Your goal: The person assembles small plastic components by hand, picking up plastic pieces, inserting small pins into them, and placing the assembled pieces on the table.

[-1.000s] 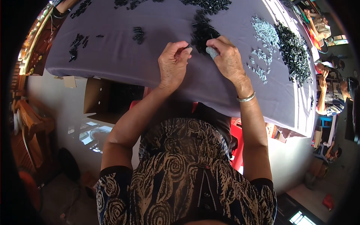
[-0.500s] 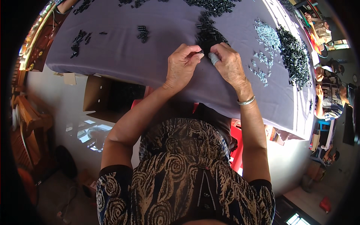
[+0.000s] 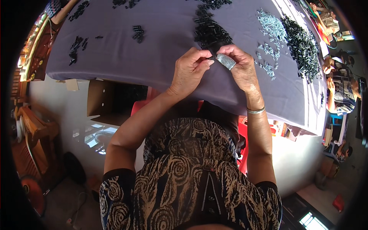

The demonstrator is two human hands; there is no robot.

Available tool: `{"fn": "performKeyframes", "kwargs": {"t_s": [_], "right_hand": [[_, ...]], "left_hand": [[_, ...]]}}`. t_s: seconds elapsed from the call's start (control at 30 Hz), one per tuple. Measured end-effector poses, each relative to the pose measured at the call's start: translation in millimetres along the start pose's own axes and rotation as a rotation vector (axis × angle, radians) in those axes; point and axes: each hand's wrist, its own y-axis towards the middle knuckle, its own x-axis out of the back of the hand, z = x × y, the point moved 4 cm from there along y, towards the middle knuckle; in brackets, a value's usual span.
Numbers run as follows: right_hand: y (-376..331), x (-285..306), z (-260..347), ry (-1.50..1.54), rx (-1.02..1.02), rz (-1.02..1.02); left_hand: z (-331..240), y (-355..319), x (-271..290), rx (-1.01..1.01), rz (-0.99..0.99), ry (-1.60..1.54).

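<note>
Across the upper half spreads a wide table draped in grey-purple cloth (image 3: pixel 161 42), strewn with heaps of small parts. At its right lies a large dark pile of small black pieces (image 3: pixel 303 48), with a pale scatter of silvery metal bits (image 3: pixel 270 27) beside it. Another black heap (image 3: pixel 211 32) sits just above the hands. Left hand (image 3: pixel 188 73) pinches a tiny black piece (image 3: pixel 210 58) at its fingertips; right hand (image 3: pixel 241 67), thumb wrapped in patterned grey tape (image 3: pixel 225 61), grips the same piece.
</note>
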Motion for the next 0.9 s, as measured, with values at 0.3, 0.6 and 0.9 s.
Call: {"fn": "performKeyframes", "kwargs": {"t_s": [0.3, 0.6, 0.9], "right_hand": [[-4, -5, -9, 0.032, 0.035, 0.047], [-2, -7, 6, -0.373, 0.207, 0.027], [2, -5, 1, 0.045, 0.047, 0.027]], "left_hand": [[2, -2, 0, 0.025, 0.022, 0.002], [2, -2, 2, 0.022, 0.066, -0.003], [4, -1, 1, 0.021, 0.026, -0.06]]}}
